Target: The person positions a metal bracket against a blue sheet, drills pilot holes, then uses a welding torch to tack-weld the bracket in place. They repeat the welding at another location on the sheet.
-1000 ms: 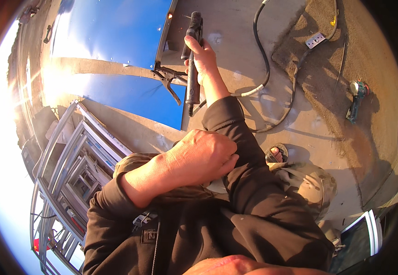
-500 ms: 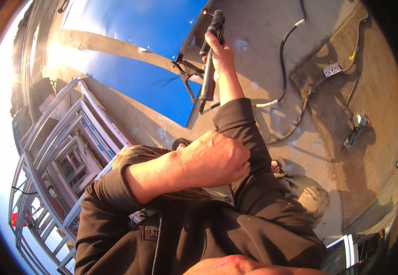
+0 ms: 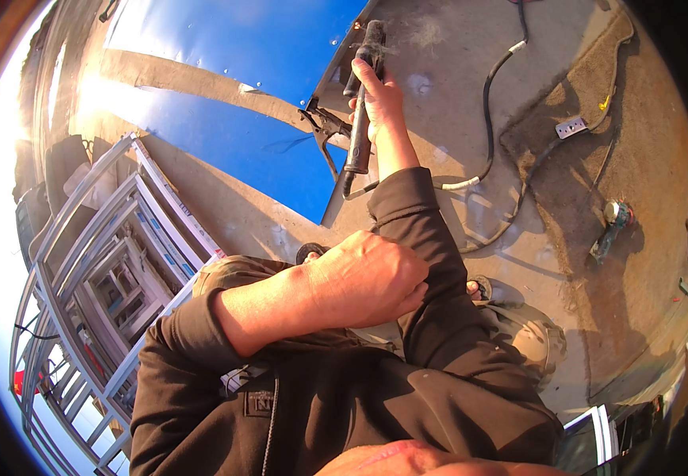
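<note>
My right hand [image 3: 382,107] is wrapped round the handle of a black welding electrode holder [image 3: 357,147]. The holder stands nearly upright in view, its thick head beside the edge of a blue sheet panel [image 3: 225,47]. An orange glow and a thin wisp of smoke show by the head. From the rear end runs a black cable [image 3: 489,119]. My left hand [image 3: 369,278] is a closed fist, knuckles up, resting against my right sleeve [image 3: 423,222]; its fingertips are hidden, so I cannot see what it holds, if anything. A dark metal bracket [image 3: 329,127] sits by the panel edge.
A second blue panel [image 3: 241,143] lies nearer. White and grey metal frames [image 3: 141,238] are stacked at left. On the right, a brown mat [image 3: 590,198] has a cable with a metal socket box [image 3: 571,128] and a small power tool [image 3: 612,230]. My sandalled feet are below.
A wisp of smoke has appeared near the holder's head. The holder and both hands stay nearly where they were; the whole view has shifted slightly.
</note>
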A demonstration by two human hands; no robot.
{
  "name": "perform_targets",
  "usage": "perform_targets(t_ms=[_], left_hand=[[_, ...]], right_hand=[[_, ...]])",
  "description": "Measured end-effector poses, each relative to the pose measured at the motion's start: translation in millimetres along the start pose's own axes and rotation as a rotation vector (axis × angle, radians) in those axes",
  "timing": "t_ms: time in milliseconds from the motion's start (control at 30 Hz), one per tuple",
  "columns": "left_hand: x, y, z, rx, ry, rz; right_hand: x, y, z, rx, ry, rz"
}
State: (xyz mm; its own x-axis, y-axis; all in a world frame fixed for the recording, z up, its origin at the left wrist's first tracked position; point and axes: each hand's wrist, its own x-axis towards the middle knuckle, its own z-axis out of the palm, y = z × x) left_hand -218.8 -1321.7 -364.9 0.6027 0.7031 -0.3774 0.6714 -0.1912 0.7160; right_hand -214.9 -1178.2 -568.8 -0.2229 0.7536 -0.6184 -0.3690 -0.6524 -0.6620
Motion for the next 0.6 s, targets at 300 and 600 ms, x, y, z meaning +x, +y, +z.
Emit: perform_targets(t_ms=[300, 600], left_hand=[[0.1, -0.1, -1.1, 0.010, -0.020, 0.015], [2.3, 1.8, -0.7, -0.052, -0.069, -0.041]], right_hand=[[-8.1, 1.6, 3.6, 0.075, 0.026, -0.036], [-8.3, 1.8, 2.1, 0.070, 0.060, -0.011]])
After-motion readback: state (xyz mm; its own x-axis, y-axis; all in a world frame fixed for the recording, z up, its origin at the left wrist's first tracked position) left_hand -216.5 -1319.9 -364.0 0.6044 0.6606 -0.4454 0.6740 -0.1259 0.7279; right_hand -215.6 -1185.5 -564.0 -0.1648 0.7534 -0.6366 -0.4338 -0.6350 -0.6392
